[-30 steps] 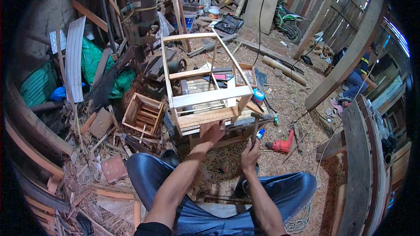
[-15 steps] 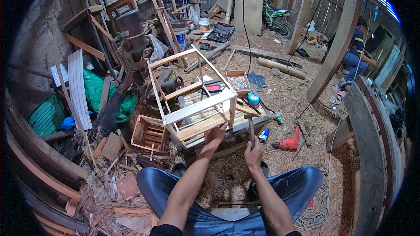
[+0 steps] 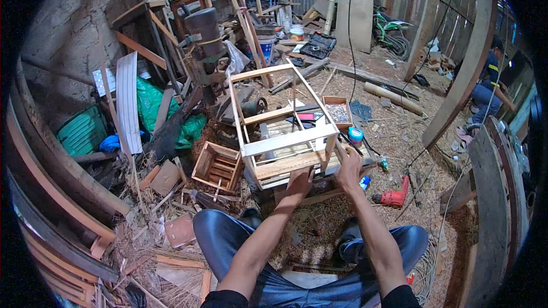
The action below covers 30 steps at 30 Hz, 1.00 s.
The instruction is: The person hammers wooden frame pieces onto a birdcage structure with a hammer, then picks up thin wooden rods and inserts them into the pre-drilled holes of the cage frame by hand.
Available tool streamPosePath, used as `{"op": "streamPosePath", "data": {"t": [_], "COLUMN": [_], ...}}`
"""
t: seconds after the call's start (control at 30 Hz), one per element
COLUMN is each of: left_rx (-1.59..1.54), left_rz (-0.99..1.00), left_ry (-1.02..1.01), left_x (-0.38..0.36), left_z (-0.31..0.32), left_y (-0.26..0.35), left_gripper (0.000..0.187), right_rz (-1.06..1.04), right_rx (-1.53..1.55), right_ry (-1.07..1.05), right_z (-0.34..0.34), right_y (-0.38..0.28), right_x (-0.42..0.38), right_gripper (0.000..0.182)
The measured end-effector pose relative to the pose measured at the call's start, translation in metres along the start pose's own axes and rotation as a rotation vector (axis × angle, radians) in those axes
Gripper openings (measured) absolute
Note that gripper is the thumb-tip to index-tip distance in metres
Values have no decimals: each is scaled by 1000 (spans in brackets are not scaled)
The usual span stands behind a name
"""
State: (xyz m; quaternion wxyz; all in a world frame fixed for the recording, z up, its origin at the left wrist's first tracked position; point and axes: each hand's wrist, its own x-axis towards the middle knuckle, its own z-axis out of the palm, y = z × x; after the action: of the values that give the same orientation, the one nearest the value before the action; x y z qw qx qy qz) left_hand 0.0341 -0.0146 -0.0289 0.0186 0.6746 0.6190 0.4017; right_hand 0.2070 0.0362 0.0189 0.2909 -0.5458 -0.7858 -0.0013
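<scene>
A light wooden frame [image 3: 290, 141] with slim legs and rails lies over a slatted work surface in front of me. My left hand [image 3: 299, 182] is closed around its near lower rail, close to the right corner; the fingertips are partly hidden by the wood. Just right of that corner, my right hand [image 3: 349, 167] is wrapped round a hammer [image 3: 341, 149], mostly hidden by the hand and the frame's corner leg. Behind the frame stands a wooden box [image 3: 337, 112] of small metal pieces, with a blue-lidded tub [image 3: 355, 135] nearer.
A red power drill [image 3: 394, 195] lies on the shavings at right, near a blue can [image 3: 364, 183]. A wooden crate [image 3: 217, 166] stands left of the frame. Boards [image 3: 485, 177] lean along the right edge. A co-worker [image 3: 488, 82] crouches at far right.
My right hand has moved forward with the hammer, up to the frame's right corner. My left hand stays at the near rail. The whole view has shifted, with things sitting further right.
</scene>
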Motion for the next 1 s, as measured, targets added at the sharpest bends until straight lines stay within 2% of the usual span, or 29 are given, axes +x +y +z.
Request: {"op": "streamPosePath", "data": {"t": [0.07,0.1,0.13,0.2,0.23,0.27,0.33,0.37,0.4,0.43,0.5,0.53,0.6,0.63,0.67,0.73,0.87,0.93,0.97,1.0], "left_rx": [-98,-55,-53,71,171,73,73,102,126,125,257,255,-168,38,36,-221,-172,-137,-202,-203], "left_rz": [53,-47,-51,12,183,39,-363,-485,-603,-593,-312,-311,-385,-382,-381,-359,-350,-164,-252,-257], "left_ry": [-147,-373,-374,-8,-33,-94,113,319,528,527,677,679,558,489,485,469,416,446,393,389], "left_x": [1,4,-2,-14,-19,-33,-61,-72,-77,-79,-80,-79,-77,-74,-75,-63,-39,-30,-27,-25], "left_z": [-14,-30,-33,-38,-51,-64,-67,-70,-80,-81,-81,-81,-78,-76,-72,-73,-86,-83,-80,-77], "left_y": [2,11,15,25,28,37,32,29,28,15,-8,-13,-22,-27,-29,-23,-1,-9,-11,-15], "left_gripper": [36,46,46,46,44,39,33,29,25,25,21,21,22,24,24,24,26,28,29,29], "right_rz": [-117,-129,-129,-74,-81,-82,-67,-114,-117,-120,-125,-127,-81,-104,-99,-136,-101,-47,-56,-64], "right_rx": [613,572,576,630,603,609,585,609,611,626,631,629,604,625,623,647,545,602,570,538], "right_ry": [-20,-88,-90,-180,-119,-120,-247,-147,-139,-84,-15,-12,-75,-38,-37,20,141,68,78,87], "right_z": [4,-11,-16,-27,-28,-31,-31,-25,-24,-24,-28,-31,-38,-41,-44,-45,-37,-42,-43,-43], "right_y": [0,-12,-19,-30,-32,-34,-29,-26,-27,-29,-33,-34,-36,-38,-38,-30,-12,-8,-7,-6], "right_x": [14,14,13,17,18,16,21,20,19,17,12,12,13,14,14,18,21,21,20,18], "right_gripper": [48,42,42,31,22,22,22,18,18,17,13,13,15,16,16,18,18,21,22,24]}}
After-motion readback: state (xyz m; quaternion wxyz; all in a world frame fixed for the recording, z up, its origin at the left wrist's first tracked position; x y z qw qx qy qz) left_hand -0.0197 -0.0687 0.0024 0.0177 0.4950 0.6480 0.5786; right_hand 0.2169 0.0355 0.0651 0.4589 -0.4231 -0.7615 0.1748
